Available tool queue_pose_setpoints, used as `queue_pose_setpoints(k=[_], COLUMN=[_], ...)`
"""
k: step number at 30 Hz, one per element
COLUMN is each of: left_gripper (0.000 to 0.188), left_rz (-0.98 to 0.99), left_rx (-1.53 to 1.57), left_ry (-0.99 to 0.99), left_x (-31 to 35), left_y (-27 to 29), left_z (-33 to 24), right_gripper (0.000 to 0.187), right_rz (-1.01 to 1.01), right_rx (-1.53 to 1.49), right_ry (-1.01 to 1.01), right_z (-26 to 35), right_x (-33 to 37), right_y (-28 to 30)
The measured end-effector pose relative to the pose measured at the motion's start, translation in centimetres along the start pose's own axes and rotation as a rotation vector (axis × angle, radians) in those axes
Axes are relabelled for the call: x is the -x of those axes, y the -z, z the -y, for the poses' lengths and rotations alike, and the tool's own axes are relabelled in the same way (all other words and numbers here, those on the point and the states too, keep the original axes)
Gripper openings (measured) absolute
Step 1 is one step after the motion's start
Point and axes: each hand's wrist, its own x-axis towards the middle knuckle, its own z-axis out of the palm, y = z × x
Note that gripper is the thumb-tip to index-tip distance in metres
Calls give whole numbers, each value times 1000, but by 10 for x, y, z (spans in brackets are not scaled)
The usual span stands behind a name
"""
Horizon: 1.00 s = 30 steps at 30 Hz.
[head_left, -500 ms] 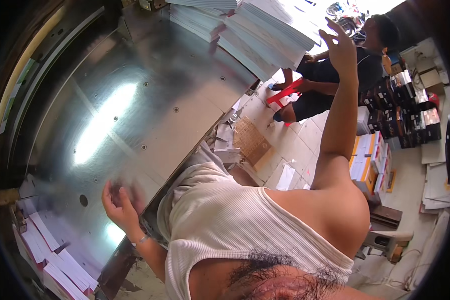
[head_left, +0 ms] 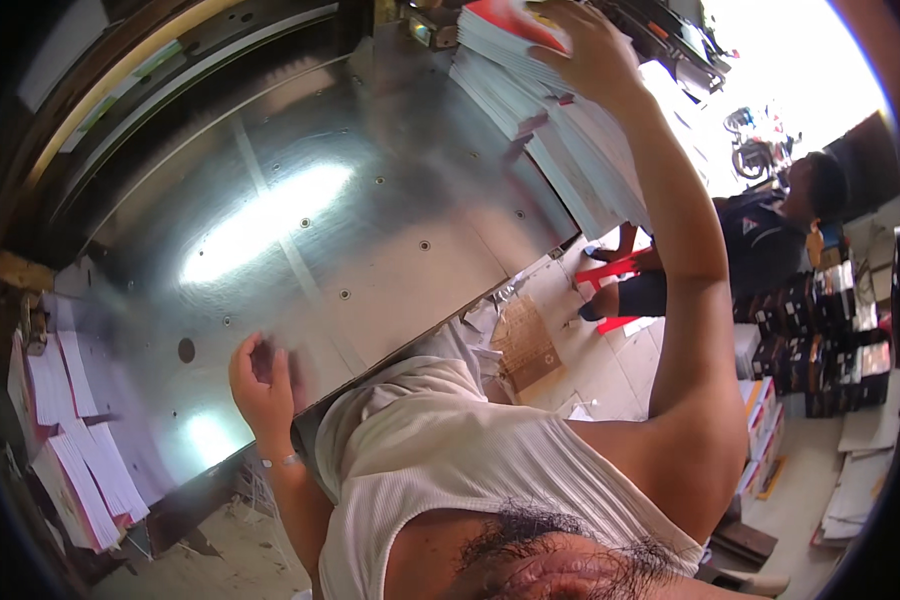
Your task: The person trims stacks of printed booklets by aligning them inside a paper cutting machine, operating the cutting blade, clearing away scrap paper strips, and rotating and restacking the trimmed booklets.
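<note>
My left hand (head_left: pixel 262 390) rests at the near edge of a shiny metal table (head_left: pixel 400 290), its fingers loosely bent and apart, with nothing in them. My right arm stretches far forward to a tall stack of booklets (head_left: pixel 580 150) at the table's far right corner. Over the top of that stack my right hand (head_left: pixel 595 55) has its thumb and fingers spread, beside a red-covered booklet (head_left: pixel 500 18). The fingertips are partly blurred, and whether they touch the red cover is hard to see.
More booklets (head_left: pixel 90 470) lie at the left end of the table. A co-worker (head_left: pixel 760 235) in dark clothes is at the right, near a red object (head_left: pixel 618 268). Cardboard (head_left: pixel 525 345) lies on the tiled floor. Black boxes (head_left: pixel 820 335) stand stacked behind.
My right hand has swung from raised in the air, forward and left to the booklet stack. The view has turned, bringing the stack's red top into sight. My left hand stays by the table edge.
</note>
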Motion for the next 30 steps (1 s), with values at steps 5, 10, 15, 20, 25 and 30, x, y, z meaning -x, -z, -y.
queue_pose_setpoints(k=[5,10,15,20,25,30], left_gripper=[35,31,29,27,25,25], left_rz=[-32,-62,-54,-64,-65,-82], left_rx=[-19,75,-40,-17,32,105], left_ry=[-9,24,23,27,55,63], left_x=[-1,-2,-5,-6,-7,-6], left_y=[-1,-5,2,2,1,-1], left_z=[3,8,-4,-1,-4,2], right_gripper=[61,51,50,51,49,46], right_rz=[180,559,636,582,528,529], right_rx=[51,-62,-89,-146,-179,-235], right_ry=[235,64,48,13,40,-31], right_z=[-21,-54,-60,-61,-70,-68], right_x=[-73,-110,-117,-118,-110,-109], right_y=[-90,-122,-123,-116,-118,-118])
